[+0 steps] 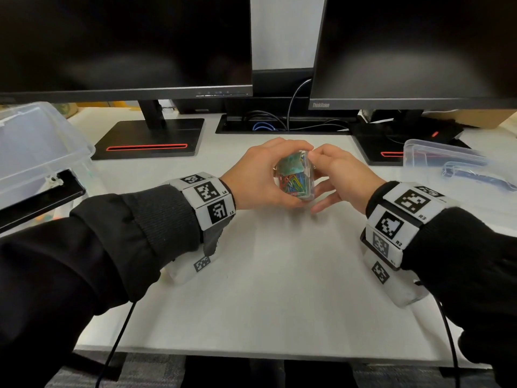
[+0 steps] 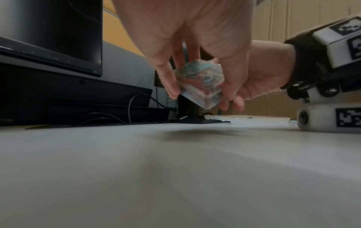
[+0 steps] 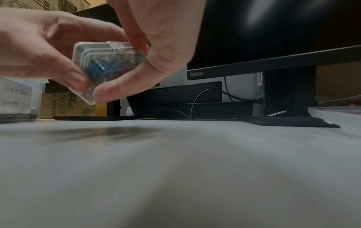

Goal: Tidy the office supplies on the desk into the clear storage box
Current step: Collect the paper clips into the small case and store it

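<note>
A small clear case of coloured paper clips [image 1: 293, 179] is held above the middle of the white desk [image 1: 265, 275], between both hands. My left hand [image 1: 275, 175] grips its left side, fingers over the top and thumb beneath. My right hand [image 1: 316, 180] pinches its right side. The left wrist view shows the paper clip case [image 2: 197, 77] tilted in my left hand [image 2: 199, 98], clear of the desk. The right wrist view shows the paper clip case [image 3: 97, 61] pinched by my right hand [image 3: 126, 69]. The clear storage box [image 1: 36, 152] stands at the far left.
A black flat object [image 1: 42, 198] lies across the storage box's near rim. A clear lid [image 1: 447, 161] with a blue handle lies at the right. Two monitors on black stands [image 1: 148, 138] and cables line the back of the desk.
</note>
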Demonstrator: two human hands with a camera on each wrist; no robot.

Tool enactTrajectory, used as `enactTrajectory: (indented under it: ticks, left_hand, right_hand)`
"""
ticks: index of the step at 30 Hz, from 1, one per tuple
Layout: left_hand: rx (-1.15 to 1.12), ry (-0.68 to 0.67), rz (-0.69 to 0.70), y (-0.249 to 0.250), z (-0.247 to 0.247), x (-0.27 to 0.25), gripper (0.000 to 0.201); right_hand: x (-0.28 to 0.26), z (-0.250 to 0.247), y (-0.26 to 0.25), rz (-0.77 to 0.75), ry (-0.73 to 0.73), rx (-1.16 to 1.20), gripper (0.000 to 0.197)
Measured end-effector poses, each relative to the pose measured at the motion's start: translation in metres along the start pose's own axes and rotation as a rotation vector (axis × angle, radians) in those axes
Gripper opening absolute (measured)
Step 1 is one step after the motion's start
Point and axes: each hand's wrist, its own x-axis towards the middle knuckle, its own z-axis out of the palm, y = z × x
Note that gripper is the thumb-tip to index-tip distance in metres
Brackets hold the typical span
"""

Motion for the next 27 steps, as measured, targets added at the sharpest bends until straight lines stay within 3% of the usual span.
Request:
enactTrajectory:
  ticks: [6,14,21,27]
  left_hand:
    - [-0.024,0.023,0.022,0.0028,-0.0002,-0.0013,0.079]
    - [-0.155,0.046,-0.050,0.0096,-0.0022,-0.0025,0.069]
    - [-0.119,0.025,-0.044,0.0094,-0.0021,-0.0023,0.078]
    - [-0.080,0.030,-0.018,0.0073,-0.0024,-0.0008,0.082]
  right_hand:
    - [-0.0010,0.0002,-0.0016,0.006,0.006,0.070,0.025]
    - [-0.0007,0.0012,-0.0004,-0.035,-0.040,0.060,0.040]
    - [-0.0001,0.0019,0.0021,-0.071,-0.048,0.084,0.022]
    - [0.0011,0.0026,-0.0002,-0.009,-0.032,0.160,0.029]
